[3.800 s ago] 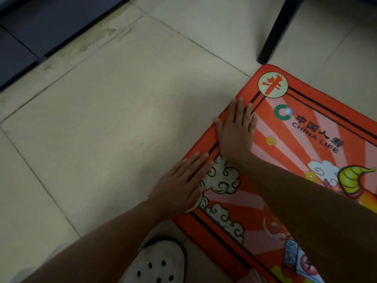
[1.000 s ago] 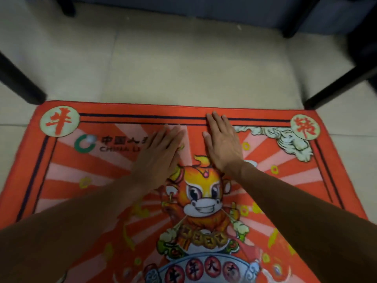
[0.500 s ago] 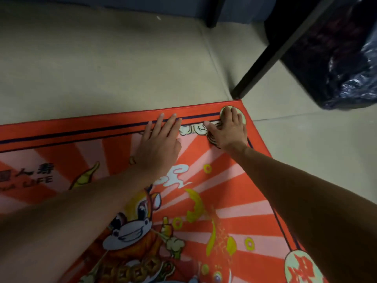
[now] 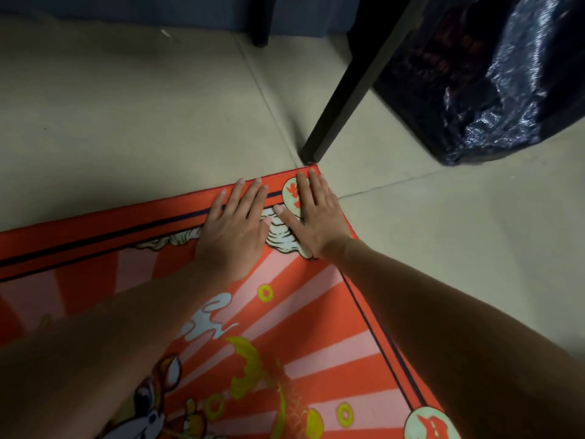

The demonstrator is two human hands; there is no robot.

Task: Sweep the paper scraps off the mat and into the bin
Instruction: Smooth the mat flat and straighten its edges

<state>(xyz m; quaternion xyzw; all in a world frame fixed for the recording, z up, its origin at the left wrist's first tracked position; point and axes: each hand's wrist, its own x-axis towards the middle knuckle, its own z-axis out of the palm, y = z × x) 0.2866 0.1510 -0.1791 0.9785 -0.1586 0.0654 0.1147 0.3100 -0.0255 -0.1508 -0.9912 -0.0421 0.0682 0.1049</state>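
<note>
My left hand (image 4: 232,237) and right hand (image 4: 313,221) press flat on the soft mat (image 4: 316,327) corner; scraps look light.

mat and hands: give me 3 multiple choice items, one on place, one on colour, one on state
1. Where on the mat do both hands rest?
A. far right corner
B. near left corner
C. centre

2. What is the mat's main colour?
A. green
B. red-orange
C. grey

3. How do the left hand and right hand lie?
A. curled into fists
B. pinching a scrap
C. flat, fingers straight

Key: 1 A, the fingertips reach the corner by the black furniture leg; 2 B, border and rays are red-orange; 3 C, both palms lie flat on the mat.
</note>
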